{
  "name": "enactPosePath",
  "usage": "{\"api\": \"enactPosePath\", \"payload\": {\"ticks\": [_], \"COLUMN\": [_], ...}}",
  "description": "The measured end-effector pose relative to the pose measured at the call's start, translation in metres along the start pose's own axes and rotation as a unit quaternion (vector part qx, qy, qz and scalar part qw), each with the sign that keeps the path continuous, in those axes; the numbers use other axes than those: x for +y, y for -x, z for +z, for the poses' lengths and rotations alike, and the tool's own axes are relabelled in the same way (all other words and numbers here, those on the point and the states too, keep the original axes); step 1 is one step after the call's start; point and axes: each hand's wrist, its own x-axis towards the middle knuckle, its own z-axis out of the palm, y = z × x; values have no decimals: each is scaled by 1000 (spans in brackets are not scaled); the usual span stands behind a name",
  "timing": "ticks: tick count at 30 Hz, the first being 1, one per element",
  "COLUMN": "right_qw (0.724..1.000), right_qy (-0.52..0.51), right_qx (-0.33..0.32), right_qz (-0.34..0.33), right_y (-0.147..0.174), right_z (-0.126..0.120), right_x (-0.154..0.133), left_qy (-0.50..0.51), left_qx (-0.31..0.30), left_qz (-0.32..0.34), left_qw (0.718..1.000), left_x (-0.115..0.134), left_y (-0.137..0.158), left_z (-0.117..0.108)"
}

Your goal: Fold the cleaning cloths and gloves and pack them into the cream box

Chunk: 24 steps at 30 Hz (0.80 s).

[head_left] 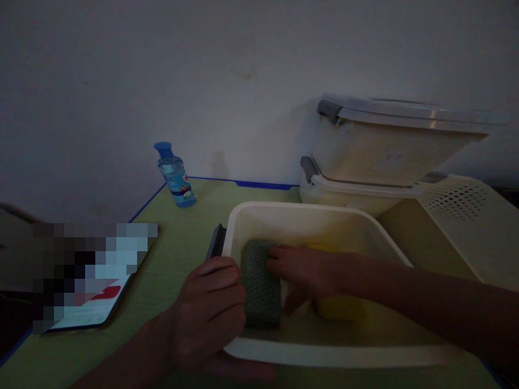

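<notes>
While dim light blurs detail, the open cream plastic tub (324, 216) serves as landmark. Behind it, two lidded cream containers (389, 151) are stacked. Left of it lies a phone (97, 302), screen pixelated. The left hand (211, 313) curls over its near left wall; the right hand (308, 275), fingers spread flat, presses the dark green scouring pad (259, 297) inside. The small blue bottle's (175, 175) label is unreadable.

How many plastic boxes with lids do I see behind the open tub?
2, stacked by the wall on the right: the upper box sits tilted on the lower box. More may be hidden behind them.
</notes>
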Motion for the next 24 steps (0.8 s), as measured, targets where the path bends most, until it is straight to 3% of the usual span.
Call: {"api": "enactPosePath", "payload": {"ticks": [6,14,24], "right_qw": [999,991,996], "right_qy": [-19,-55,-9], "right_qx": [-34,-78,-80], "right_qz": [-8,98,41], "right_y": [1,12,11], "right_z": [-14,-20,-24], "right_x": [1,5,0], "left_qy": [-11,-13,-7], "left_qx": [2,13,10], "left_qz": [8,-4,2], "left_qw": [1000,1000,1000], "left_x": [0,1,1], "left_y": [-3,-5,-2], "left_z": [-1,0,0]}}
